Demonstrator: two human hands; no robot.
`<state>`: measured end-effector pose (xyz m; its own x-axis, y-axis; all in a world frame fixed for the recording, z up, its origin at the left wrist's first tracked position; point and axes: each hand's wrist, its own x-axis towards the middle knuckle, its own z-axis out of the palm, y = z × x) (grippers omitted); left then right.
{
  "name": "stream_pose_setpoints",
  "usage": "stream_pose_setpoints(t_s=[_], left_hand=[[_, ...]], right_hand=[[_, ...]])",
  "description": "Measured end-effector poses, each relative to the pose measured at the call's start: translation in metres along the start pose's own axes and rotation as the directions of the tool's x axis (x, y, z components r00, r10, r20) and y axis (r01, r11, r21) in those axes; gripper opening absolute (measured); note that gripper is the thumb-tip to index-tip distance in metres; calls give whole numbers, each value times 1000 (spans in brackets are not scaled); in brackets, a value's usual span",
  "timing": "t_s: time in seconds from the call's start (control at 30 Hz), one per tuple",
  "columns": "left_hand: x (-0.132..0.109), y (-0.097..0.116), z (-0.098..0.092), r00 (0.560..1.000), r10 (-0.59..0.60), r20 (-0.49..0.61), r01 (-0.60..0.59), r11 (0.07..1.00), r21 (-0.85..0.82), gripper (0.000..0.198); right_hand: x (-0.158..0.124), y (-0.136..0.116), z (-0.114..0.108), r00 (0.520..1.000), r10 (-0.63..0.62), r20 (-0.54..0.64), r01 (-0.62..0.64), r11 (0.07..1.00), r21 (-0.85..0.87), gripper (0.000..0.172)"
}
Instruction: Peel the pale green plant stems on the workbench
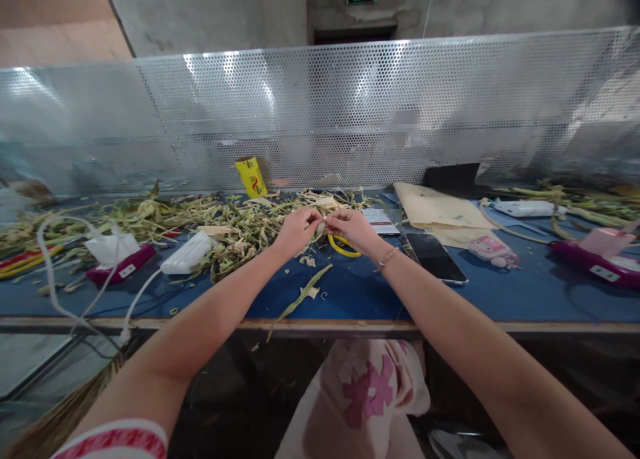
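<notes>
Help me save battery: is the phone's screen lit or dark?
Dark: the phone lies face up, plain black, with no glow or icons showing.

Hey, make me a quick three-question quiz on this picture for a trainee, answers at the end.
1. The left hand and right hand are: A) far apart, B) fingertips close together, C) crossed at the wrists?
2. True or false: in the picture, the phone lies right of the yellow box.
3. Fill in: the plant pieces lie on a ____ tabletop.

Key:
1. B
2. True
3. Blue
</notes>
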<state>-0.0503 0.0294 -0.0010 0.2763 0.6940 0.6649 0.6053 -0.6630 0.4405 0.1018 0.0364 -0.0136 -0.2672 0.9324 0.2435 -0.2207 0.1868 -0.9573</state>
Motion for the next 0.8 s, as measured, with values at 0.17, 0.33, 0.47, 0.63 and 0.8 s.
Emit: stream_pose_setpoints(t_s=[0.17, 0.33, 0.47, 0.63, 0.8], left_hand=[[-1, 4, -1, 1000, 0, 0, 0, 1000, -9, 5], [-2, 1, 4, 985, -171, 22, 172, 959, -227, 6], [-3, 0, 7, 960, -271, 64, 275, 883, -381, 10], [-2, 2, 7, 943, -328, 49, 304, 796, -524, 16], [-2, 2, 11, 908, -392, 151, 383, 626, -679, 22]], right_hand=[[1, 1, -1, 999, 48, 2, -47, 995, 83, 20], [1, -2, -3, 999, 43, -9, -42, 998, 45, 22], [2, -2, -5, 999, 37, 1, -37, 999, 0, 24], [2, -3, -5, 998, -45, -37, 41, 993, -109, 16], [0, -7, -4, 971, -238, -23, 205, 877, -434, 6]])
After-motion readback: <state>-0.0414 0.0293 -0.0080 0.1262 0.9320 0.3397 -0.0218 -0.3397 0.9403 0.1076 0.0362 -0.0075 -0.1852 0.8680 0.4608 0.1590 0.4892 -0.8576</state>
